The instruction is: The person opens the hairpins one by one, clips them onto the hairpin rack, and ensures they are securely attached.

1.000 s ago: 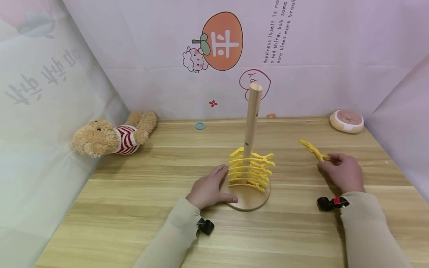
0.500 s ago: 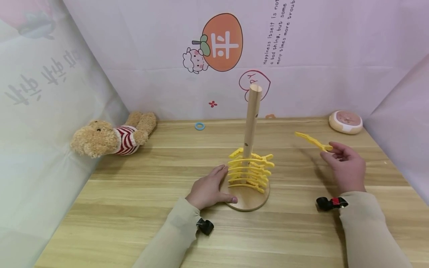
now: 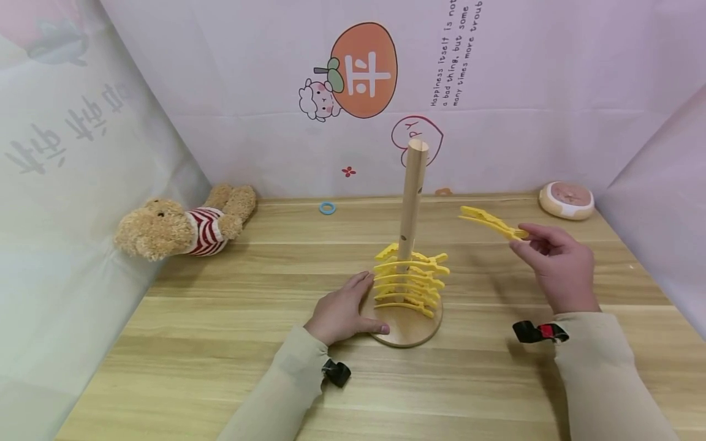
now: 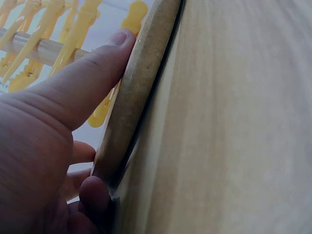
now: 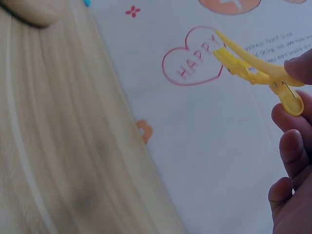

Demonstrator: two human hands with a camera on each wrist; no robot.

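A wooden stand point(image 3: 413, 202) with an upright post and round base point(image 3: 402, 335) stands at the middle of the table. Several yellow hair clips point(image 3: 410, 267) are clamped on the lower part of its post, one above another. My left hand point(image 3: 337, 313) holds the left rim of the base; in the left wrist view the thumb point(image 4: 97, 63) lies over its top and the other fingers meet its edge. Right of the post, my right hand point(image 3: 565, 266) pinches another yellow hair clip point(image 3: 491, 222) by its handles above the table. In the right wrist view this clip's jaws are spread apart.
A teddy bear point(image 3: 206, 229) in a striped shirt lies at the far left. Near the back edge is a small blue ring point(image 3: 327, 208). A round pink-topped object point(image 3: 568, 200) sits at the back right corner. Printed cloth point(image 3: 248, 79) closes off the back and sides.
My right hand has lifted its hair clip up from the table and moved it left toward the post. The clip's jaws have opened. The left hand stays on the base.
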